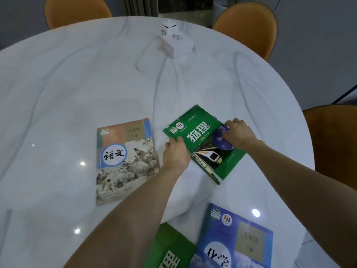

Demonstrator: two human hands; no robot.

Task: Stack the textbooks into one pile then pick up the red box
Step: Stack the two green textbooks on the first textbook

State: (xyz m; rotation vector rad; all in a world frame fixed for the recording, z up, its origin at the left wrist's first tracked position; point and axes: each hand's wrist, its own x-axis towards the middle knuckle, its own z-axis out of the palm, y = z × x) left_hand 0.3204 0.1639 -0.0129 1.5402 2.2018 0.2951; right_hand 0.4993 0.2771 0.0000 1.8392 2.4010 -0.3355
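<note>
A green physics textbook (201, 140) lies slanted at the middle of the white table (77, 84). My left hand (176, 151) grips its near left edge, thumb on the cover. My right hand (238, 133) clasps its right side over the blue globe picture. To the left lies a beige language textbook (125, 161), flat and apart from the others. A blue chemistry textbook (233, 238) lies at the near right. Beside it is a second green textbook (170, 248), partly hidden by my left forearm. I see no red box.
Two white boxes (176, 43) stand at the far side of the table, one behind the other. Orange chairs (249, 26) ring the table at the back and right. The table's rim curves down along the right.
</note>
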